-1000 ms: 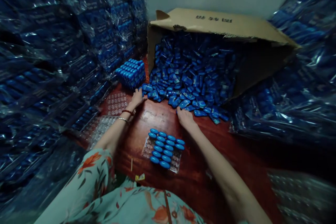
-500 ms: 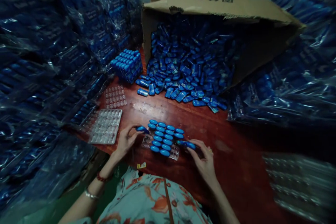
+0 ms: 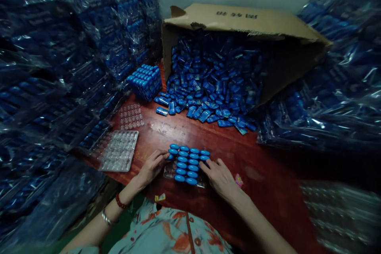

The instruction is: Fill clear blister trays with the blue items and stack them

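A clear plastic tray point(image 3: 168, 172) with moulded cups lies near the table's front edge, partly covered by rows of glossy blue oval pieces point(image 3: 183, 159). My left hand point(image 3: 154, 165) is at its left side, fingertips closed on a blue oval piece point(image 3: 170, 157) below the left column. At the right side, my right hand point(image 3: 218, 175) has its fingers on another blue oval piece point(image 3: 204, 158), which they partly cover. Bare cups show at the near left corner, and a little at the near right beside my right hand.
An open cardboard box point(image 3: 238, 18) on its side spills a heap of blue wrapped pieces point(image 3: 205, 91). A stacked block of blue pieces point(image 3: 144, 81) stands left of it. Empty clear trays point(image 3: 120, 151) lie at left, more trays point(image 3: 342, 210) at right. Plastic-wrapped stacks point(image 3: 59, 59) flank the table.
Both hands have moved inward to the tray, bringing the blue pieces they held beside it down into its left and right columns. A small pink-yellow scrap now shows beside my right wrist.
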Demonstrator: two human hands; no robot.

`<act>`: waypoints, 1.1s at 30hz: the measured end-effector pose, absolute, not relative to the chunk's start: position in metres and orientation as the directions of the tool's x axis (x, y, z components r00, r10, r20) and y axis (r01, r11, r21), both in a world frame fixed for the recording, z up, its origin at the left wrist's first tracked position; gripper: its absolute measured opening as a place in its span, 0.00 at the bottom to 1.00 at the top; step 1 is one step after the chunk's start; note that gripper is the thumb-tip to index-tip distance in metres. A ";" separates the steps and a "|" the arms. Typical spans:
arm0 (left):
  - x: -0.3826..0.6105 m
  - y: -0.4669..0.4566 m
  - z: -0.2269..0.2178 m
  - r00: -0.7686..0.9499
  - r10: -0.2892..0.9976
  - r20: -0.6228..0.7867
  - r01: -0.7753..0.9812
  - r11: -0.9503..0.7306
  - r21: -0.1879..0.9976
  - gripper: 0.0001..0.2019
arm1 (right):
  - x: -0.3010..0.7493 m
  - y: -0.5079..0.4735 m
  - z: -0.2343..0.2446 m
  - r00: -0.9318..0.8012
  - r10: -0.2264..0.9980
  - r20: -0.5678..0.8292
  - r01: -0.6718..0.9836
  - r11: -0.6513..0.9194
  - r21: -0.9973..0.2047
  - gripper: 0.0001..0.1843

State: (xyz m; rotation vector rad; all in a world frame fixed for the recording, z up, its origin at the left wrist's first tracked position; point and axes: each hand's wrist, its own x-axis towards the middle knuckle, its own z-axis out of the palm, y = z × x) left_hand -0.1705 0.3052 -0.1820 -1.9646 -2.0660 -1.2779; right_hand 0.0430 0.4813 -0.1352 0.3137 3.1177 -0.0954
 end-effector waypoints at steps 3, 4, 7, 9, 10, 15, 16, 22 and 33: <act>-0.168 0.306 -0.179 -0.181 0.826 0.534 0.866 -0.123 0.484 0.14 | 0.039 0.482 -0.133 -0.981 0.186 -0.050 0.186 0.982 -0.014 0.23; -0.168 0.307 -0.177 -0.164 0.841 0.515 0.869 -0.124 0.480 0.14 | 0.039 0.482 -0.134 -0.982 0.182 -0.060 0.182 0.983 0.000 0.23; -0.171 0.306 -0.173 -0.171 0.874 0.455 0.837 -0.114 0.534 0.12 | 0.043 0.486 -0.142 -0.980 0.189 -0.057 0.188 0.982 0.032 0.23; -0.174 0.305 -0.174 -0.231 0.862 0.451 0.810 -0.086 0.580 0.10 | 0.046 0.490 -0.150 -0.980 0.198 -0.016 0.197 0.979 0.045 0.25; -0.175 0.304 -0.175 -0.264 0.848 0.459 0.803 -0.070 0.592 0.10 | 0.048 0.492 -0.155 -0.980 0.198 0.014 0.198 0.979 0.049 0.26; -0.176 0.302 -0.179 -0.299 0.807 0.509 0.809 -0.069 0.584 0.08 | 0.051 0.500 -0.163 -0.975 0.132 0.177 0.143 0.988 0.052 0.21; -0.175 0.303 -0.180 -0.295 0.803 0.519 0.808 -0.080 0.584 0.07 | 0.051 0.501 -0.162 -0.971 0.118 0.207 0.132 0.990 0.054 0.19; -0.165 0.305 -0.182 -0.265 0.812 0.520 0.831 -0.081 0.550 0.08 | 0.051 0.499 -0.157 -0.928 0.106 0.356 0.124 0.992 0.028 0.17; -0.177 0.315 -0.163 0.167 0.915 0.368 0.945 -0.255 0.206 0.16 | 0.040 0.506 -0.143 -0.943 -0.019 0.332 -0.021 1.000 -0.003 0.14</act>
